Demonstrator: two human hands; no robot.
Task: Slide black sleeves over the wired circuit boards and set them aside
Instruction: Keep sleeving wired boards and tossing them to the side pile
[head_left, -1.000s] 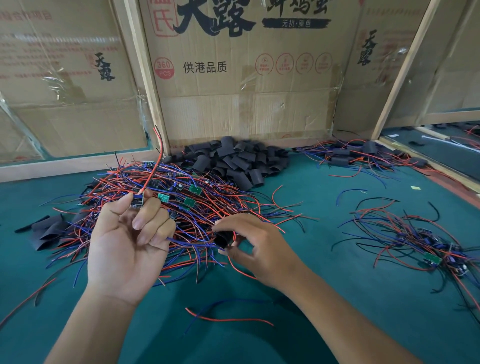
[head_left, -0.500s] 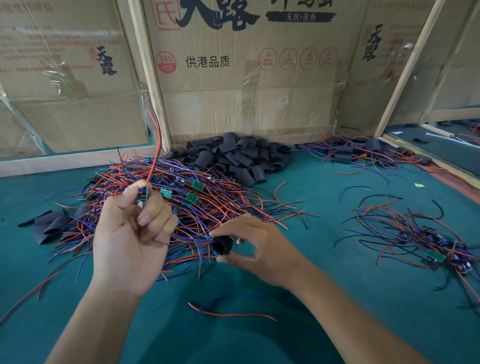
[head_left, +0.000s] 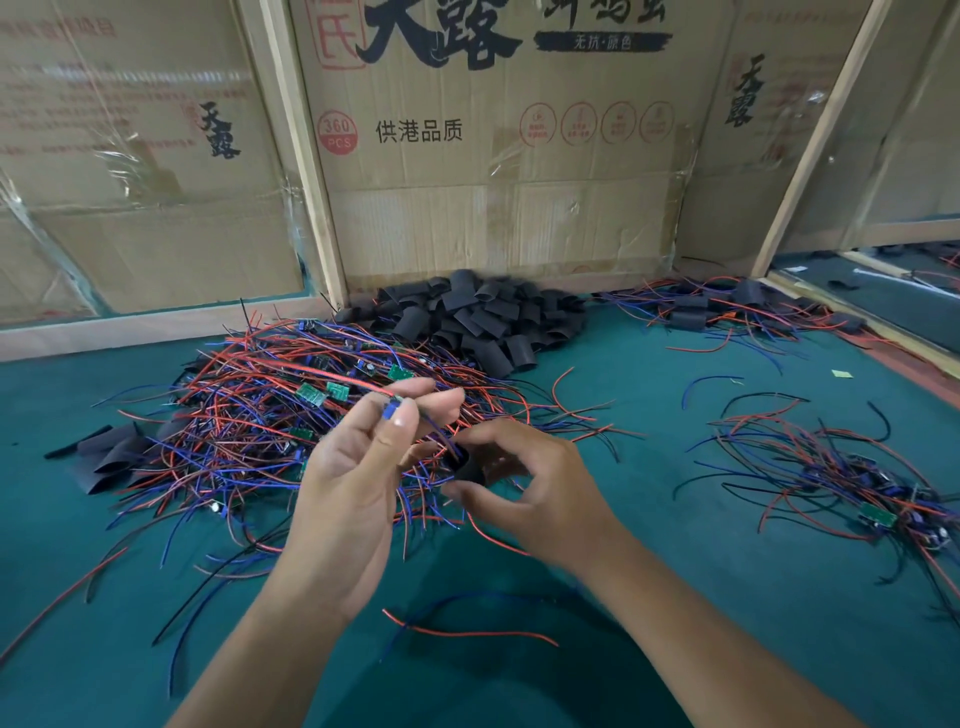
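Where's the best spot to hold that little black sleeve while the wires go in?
Likely around its side wall, as the right hand pinches the black sleeve now, coming from the right. That leaves its open mouth facing the left hand and the wired board.

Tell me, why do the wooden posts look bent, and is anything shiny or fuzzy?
In the head view, the wide lens makes the wooden post lean and the picture's edges curve; tape on the cardboard box catches pale glare; the left hand and right hand look slightly soft; a shadow darkens the green mat below.
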